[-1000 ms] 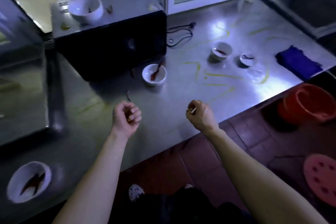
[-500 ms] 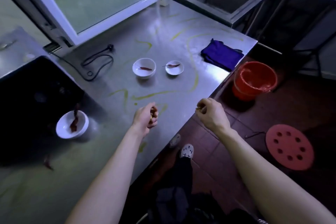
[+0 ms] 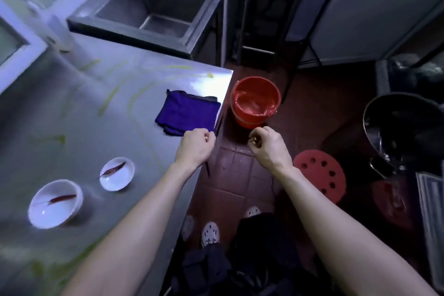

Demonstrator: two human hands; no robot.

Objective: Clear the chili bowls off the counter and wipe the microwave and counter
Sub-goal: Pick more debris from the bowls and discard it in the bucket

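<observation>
L hand (image 3: 195,145), R hand (image 3: 268,144) grip bits (image 3: 252,141); chili bowls (image 3: 55,204) well left.

Two bowls: one near left (image 3: 48,216), one just right of it (image 3: 117,181). Two chilies, one per bowl: left chili (image 3: 63,198), right chili (image 3: 114,169). One cloth (image 3: 187,112). One bucket (image 3: 252,122), one stool (image 3: 319,175), one sink (image 3: 120,29). Two hands, left hand (image 3: 195,146) and right hand (image 3: 269,145), each pinching one small bit. Two shoes, left shoe (image 3: 210,233), right shoe (image 3: 252,211)
</observation>
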